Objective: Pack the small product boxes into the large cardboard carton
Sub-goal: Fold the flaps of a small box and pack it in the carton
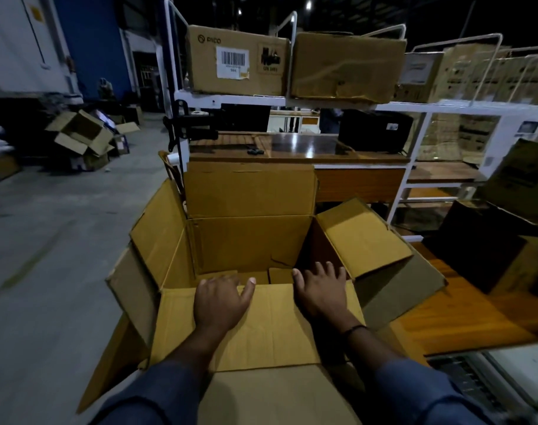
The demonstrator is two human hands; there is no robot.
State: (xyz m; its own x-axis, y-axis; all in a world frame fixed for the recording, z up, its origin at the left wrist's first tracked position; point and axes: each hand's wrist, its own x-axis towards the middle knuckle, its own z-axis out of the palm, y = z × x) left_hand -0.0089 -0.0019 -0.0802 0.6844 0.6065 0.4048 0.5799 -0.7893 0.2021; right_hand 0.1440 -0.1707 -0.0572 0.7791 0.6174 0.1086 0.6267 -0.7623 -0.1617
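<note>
A large brown cardboard carton (pixel 252 240) stands open right in front of me, its four flaps spread outward. My left hand (pixel 220 302) rests on the near flap, fingers curled over its edge into the carton. My right hand (pixel 321 286) lies on the same flap's right part, fingers spread toward the inside. The little I see of the carton's inside holds only its bottom flaps. Dark boxes (pixel 482 250) stand on the wooden table at the right; whether they are the small product boxes I cannot tell.
A white metal shelf rack (pixel 323 102) behind the carton carries cardboard boxes (pixel 237 61) on top and a dark box (pixel 375 130) on a wooden shelf. A wooden table (pixel 464 314) lies to the right. Concrete floor (pixel 62 240) and a pile of empty cartons (pixel 80 136) are on the left.
</note>
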